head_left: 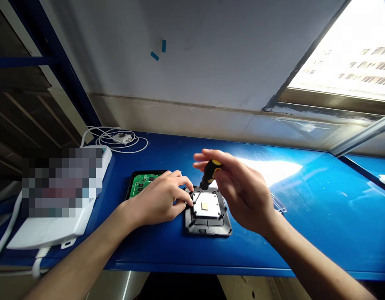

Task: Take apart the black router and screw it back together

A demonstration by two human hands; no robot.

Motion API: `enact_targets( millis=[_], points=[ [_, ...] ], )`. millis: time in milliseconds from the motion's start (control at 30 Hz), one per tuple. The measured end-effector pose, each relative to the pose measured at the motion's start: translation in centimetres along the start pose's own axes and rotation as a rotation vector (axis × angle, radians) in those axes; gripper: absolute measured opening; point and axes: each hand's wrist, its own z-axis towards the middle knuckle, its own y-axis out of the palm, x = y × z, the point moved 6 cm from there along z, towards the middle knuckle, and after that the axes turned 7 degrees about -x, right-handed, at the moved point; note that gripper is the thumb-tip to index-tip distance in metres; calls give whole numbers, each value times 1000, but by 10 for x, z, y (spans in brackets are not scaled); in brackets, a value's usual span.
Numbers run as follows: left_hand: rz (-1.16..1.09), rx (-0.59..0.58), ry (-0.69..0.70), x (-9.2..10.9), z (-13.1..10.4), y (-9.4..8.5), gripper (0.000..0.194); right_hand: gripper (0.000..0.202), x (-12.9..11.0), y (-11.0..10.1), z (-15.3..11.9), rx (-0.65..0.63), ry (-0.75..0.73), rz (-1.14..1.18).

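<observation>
A black and yellow screwdriver (210,171) is in my right hand (242,189), tilted, its shaft reaching down to the upper left corner of a silvery plate (211,210). That plate has a small pale square pad at its centre and lies in a black plastic housing (207,228). My left hand (164,196) rests at the housing's left edge, thumb and fingertips close together near the screwdriver tip; whatever lies between them is too small to make out. Partly behind my left hand is a green circuit board (142,181) in a black case.
On the left stands a white device (51,233) with thick cables, its top pixelated. A white cable with a plug (122,138) lies coiled at the back left. Small clear items (279,204) lie beside my right wrist on the blue table (167,250).
</observation>
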Motion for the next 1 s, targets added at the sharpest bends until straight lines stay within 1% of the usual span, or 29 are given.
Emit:
enact_targets(
  millis=[33,100,167,200,233,300,333,400,500,533,567,633,667,700,767,833,867,900,933,1000],
  points=[
    [-2,0,-2,0,0,0,31,34,0,-1,0,16,9,-15],
    [2,-4,-12,0,0,0,31,30,-1,-4,-1,93,13,-78],
    [6,-7,-18,1,0,0,31,21,-3,-5,-3,152,13,-88],
    [6,-8,-17,1,0,0,31,18,-4,-3,-3,147,7,-56],
    [4,-9,-15,1,0,0,31,23,-6,-1,-3,122,0,-10],
    [1,-9,-5,1,1,0,30,38,-11,4,-3,52,-22,53],
    [1,-7,-1,1,1,0,30,41,-13,6,-2,39,-32,50],
    [0,0,2,1,1,-1,31,33,-14,5,-2,88,-28,-21],
    [-7,11,12,2,1,-3,31,14,-9,2,-2,199,38,-97],
    [-9,10,15,3,1,-3,31,16,-7,2,-2,195,57,-78],
    [-12,7,18,3,1,-3,31,25,-5,3,-2,163,67,-41],
    [-15,6,22,4,0,-3,30,41,-3,7,-1,76,51,17],
    [-16,9,28,4,0,-2,29,43,-4,8,-1,49,30,16],
    [-15,14,37,4,0,-2,29,42,-5,7,0,51,11,-10],
    [-7,20,46,5,0,-2,29,34,-7,3,0,114,2,-101],
    [1,19,48,5,0,-3,30,23,-6,0,1,168,25,-155],
    [3,14,46,5,0,-3,31,21,-6,-1,1,165,38,-149],
    [1,7,45,5,0,-3,32,25,-5,0,1,137,45,-125],
    [-3,1,45,6,0,-3,32,33,-5,2,1,95,42,-92],
    [-10,-1,45,6,-1,-3,33,46,-6,4,2,17,7,-53]
  ],
)
